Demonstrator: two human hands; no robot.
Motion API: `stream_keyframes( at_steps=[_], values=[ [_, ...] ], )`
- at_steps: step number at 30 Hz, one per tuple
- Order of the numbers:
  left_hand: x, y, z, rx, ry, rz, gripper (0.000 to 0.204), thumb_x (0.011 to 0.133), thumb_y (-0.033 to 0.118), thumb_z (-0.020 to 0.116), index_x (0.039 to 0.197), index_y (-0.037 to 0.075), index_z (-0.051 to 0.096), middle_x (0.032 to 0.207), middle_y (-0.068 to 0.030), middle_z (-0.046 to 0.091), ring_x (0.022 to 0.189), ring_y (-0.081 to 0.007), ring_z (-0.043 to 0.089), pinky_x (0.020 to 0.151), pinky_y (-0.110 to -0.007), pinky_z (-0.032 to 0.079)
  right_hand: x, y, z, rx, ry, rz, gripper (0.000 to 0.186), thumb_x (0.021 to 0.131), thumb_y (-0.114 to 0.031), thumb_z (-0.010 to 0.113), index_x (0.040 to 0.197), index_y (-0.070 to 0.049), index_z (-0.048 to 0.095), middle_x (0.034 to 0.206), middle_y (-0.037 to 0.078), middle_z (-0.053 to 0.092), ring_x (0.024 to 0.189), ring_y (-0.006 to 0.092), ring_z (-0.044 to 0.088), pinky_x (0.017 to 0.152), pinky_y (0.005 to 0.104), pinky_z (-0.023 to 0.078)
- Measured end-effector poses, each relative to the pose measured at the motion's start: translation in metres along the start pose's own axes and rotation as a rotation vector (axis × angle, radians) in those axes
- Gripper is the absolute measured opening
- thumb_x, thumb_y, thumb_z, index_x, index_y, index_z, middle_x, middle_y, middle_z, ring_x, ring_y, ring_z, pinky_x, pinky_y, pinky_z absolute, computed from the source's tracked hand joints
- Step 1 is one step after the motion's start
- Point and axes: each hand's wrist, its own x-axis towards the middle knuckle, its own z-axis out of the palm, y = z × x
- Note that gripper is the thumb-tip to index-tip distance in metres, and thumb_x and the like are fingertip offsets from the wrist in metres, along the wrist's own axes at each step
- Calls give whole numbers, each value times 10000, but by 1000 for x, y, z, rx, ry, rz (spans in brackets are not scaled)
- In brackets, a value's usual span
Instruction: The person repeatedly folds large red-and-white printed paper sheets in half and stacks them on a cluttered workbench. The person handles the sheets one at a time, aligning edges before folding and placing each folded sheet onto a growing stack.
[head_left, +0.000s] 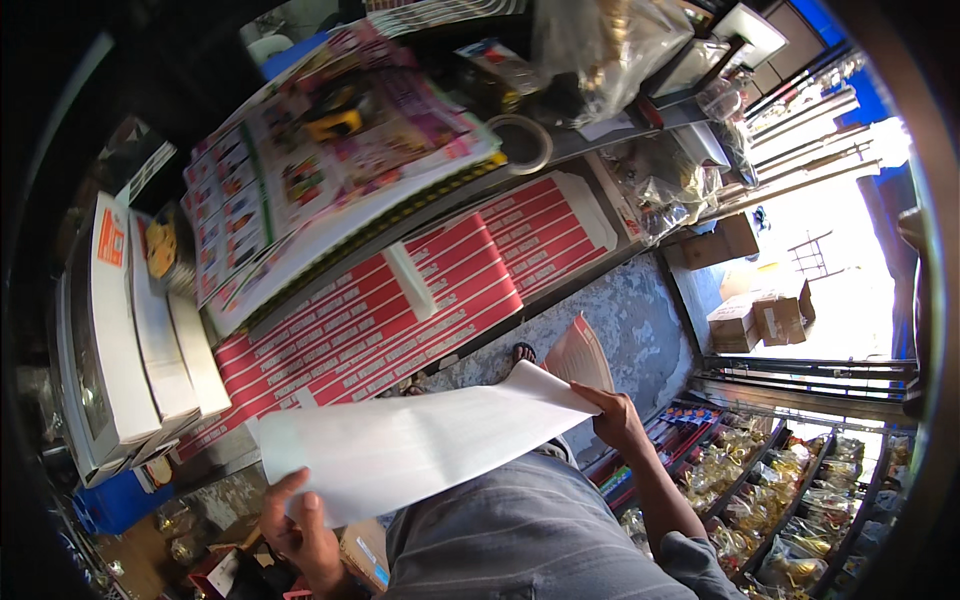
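Observation:
My left hand [305,525] grips the near left corner of a long white paper sheet [425,435]; my right hand [615,415] holds its right end. A reddish printed flap [575,355] rises behind that end. The sheet spans the front of my grey shirt, below a counter bearing red sheets [460,275] with white stripes and a loose white strip [408,280] on them.
A pile of printed sheets [260,210] with a yellow-black tool [335,123], a tape roll [520,142] and plastic bags [590,55] lie above. White boxes [115,330] stand left. Cardboard boxes [780,315] sit by the bright doorway; racks of bagged items [760,480] are lower right.

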Motion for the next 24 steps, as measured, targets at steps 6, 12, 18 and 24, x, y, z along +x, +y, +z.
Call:
stream_keyframes(
  at_steps=[6, 12, 18, 24],
  values=[
    [-29, 63, 117, 55, -210, 82, 197, 955, 147, 719, 1079, 1, 763, 1131, -90, 696, 1108, -216, 638, 1047, -385, 470, -12, 96, -54, 153, 353, 111, 592, 865, 132, 629, 1418, -59, 717, 1218, 241, 790, 1166, 349, 784, 976, 376, 607],
    [-64, 119, 239, 164, -323, 103, 168, 958, 110, 690, 1069, 5, 760, 1095, -85, 683, 1092, -211, 619, 1032, -382, 455, -23, 197, -114, 488, 727, 139, 553, 1055, -108, 674, 1586, -7, 559, 1397, 168, 739, 1282, 286, 699, 1172, 405, 467],
    [-73, 135, 300, 245, -410, 58, 167, 1020, 70, 670, 1128, 27, 791, 1069, -72, 728, 958, -139, 637, 859, -282, 474, -4, 246, -134, 510, 744, 203, 565, 1104, -254, 590, 1571, 60, 546, 1453, 204, 698, 1336, 264, 667, 1192, 390, 455],
    [-52, 90, 321, 51, -482, -32, 183, 1073, 76, 658, 1205, 24, 773, 1110, -22, 745, 849, -51, 571, 730, -209, 421, -24, 274, -173, -135, 1034, -24, 475, 1054, -183, 598, 1456, 67, 628, 1426, 167, 676, 1214, 299, 690, 1089, 389, 519]
  ],
)
